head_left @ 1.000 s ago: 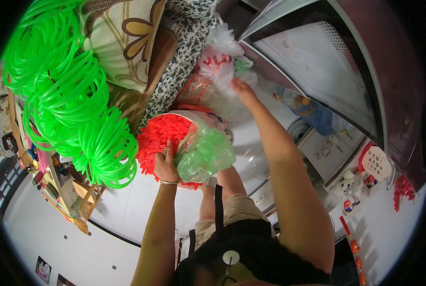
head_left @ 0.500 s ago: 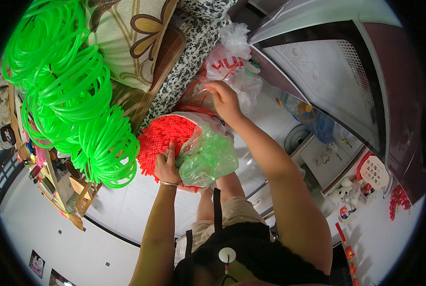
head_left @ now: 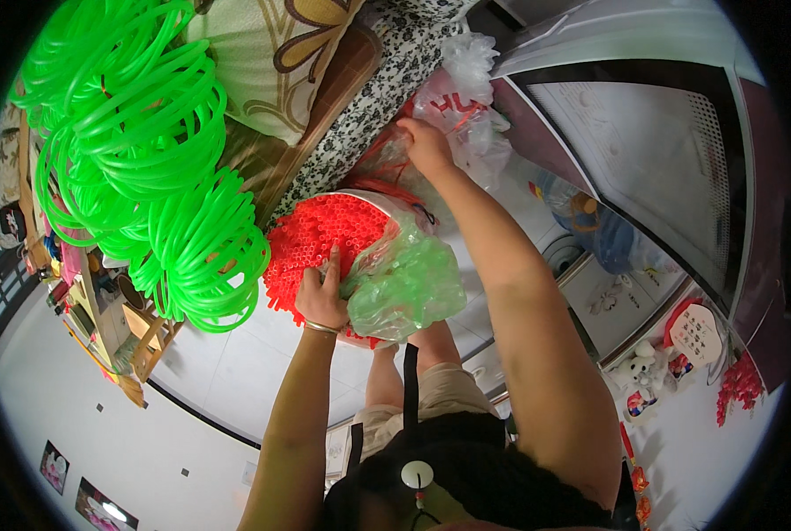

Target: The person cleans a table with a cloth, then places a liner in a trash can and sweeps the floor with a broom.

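1. Red tubes (head_left: 325, 228) fill the bucket (head_left: 380, 199); a green bag (head_left: 410, 288) covers its right side.
2. Left hand (head_left: 323, 296): bucket's near side, half-curled, one finger on tubes; hold unclear.
3. Right hand (head_left: 429, 149): beyond the bucket, curled, near clear bags (head_left: 484, 146); hold unclear.

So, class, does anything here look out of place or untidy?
A greenish plastic bag lies crumpled across one side of the bucket of red tubes, hiding part of its rim, so it looks untidy.
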Demonstrator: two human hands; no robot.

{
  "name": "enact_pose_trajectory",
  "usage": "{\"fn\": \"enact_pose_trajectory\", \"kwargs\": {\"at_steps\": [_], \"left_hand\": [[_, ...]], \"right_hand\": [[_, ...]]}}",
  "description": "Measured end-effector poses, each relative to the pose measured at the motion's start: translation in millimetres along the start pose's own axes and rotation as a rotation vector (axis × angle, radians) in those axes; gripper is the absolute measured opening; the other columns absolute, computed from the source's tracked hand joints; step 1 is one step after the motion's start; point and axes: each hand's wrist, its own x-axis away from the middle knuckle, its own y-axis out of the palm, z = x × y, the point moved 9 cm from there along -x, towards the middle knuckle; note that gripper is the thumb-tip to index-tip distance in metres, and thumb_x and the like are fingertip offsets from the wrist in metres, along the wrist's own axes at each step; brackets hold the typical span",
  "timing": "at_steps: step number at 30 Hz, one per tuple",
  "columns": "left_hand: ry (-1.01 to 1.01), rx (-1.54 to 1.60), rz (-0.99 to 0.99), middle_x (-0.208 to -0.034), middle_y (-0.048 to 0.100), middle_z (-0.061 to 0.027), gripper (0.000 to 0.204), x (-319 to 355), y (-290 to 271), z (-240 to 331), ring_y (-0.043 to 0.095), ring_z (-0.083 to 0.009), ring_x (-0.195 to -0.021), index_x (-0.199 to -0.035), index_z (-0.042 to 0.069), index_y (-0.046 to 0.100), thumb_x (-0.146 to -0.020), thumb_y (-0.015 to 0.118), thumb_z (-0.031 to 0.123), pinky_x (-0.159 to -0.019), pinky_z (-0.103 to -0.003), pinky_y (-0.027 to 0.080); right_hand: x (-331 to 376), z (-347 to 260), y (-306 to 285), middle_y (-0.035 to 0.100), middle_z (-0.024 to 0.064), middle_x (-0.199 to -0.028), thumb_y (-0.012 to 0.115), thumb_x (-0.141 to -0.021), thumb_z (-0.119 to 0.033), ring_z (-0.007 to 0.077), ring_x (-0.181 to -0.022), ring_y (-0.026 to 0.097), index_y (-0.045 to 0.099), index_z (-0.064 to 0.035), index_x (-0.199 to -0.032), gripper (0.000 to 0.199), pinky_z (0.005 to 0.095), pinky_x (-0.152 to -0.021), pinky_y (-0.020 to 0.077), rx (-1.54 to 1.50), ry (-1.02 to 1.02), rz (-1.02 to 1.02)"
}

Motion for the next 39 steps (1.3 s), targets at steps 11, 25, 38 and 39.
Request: {"fn": "enact_pose_trajectory", "kwargs": {"at_steps": [11, 25, 38, 39], "left_hand": [[0.034, 0.022, 0.009, -0.073, 0.044, -0.0055, 0.067, -4, -10, 2, 0.051, -0.0207, -0.061, -0.122, 0.018, 0.051, -0.058, 0.066, 0.031, -0.048, -0.029, 0.042], [0.084, 0.287, -0.062, -0.088, 0.048, -0.013, 0.066, 20, -25, -8, 0.055, -0.0294, -0.075, -0.126, 0.013, 0.041, -0.065, 0.064, 0.027, -0.061, -0.039, 0.048], [-0.301, 1.795, -0.185, -0.088, 0.058, -0.0109, 0.047, 222, -156, -162, 0.054, -0.018, -0.082, -0.11, 0.003, 0.056, -0.085, 0.047, 0.042, -0.074, -0.03, 0.044], [-0.375, 1.907, -0.302, -0.095, 0.058, -0.0112, 0.057, 245, -167, -175, 0.054, -0.0184, -0.086, -0.113, 0.003, 0.054, -0.086, 0.039, 0.051, -0.079, -0.03, 0.043]], "right_hand": [[-1, 3, -46, 0.063, 0.0069, -0.073, 0.062, -0.072, -0.021, 0.0223, -0.065, 0.061, 0.066, -0.0148, -0.08, 0.011, 0.0329, -0.061, 0.0472, -0.14, 0.351, 0.246], [64, -212, -196, 0.061, 0.0089, -0.098, 0.052, -0.083, -0.005, 0.0125, -0.082, 0.056, 0.058, -0.0002, -0.093, 0.012, 0.0234, -0.075, 0.0442, -1.112, 0.122, 0.279], [308, -497, -126, 0.052, 0.0057, -0.076, 0.05, -0.069, -0.024, 0.0246, -0.088, 0.052, 0.047, -0.0088, -0.071, 0.016, 0.0464, -0.088, 0.0392, -1.979, -0.018, -0.418], [334, -504, -97, 0.052, 0.0049, -0.074, 0.05, -0.071, -0.026, 0.0237, -0.084, 0.053, 0.048, -0.0092, -0.073, 0.017, 0.0454, -0.084, 0.0413, -1.94, 0.18, -0.352]]}}
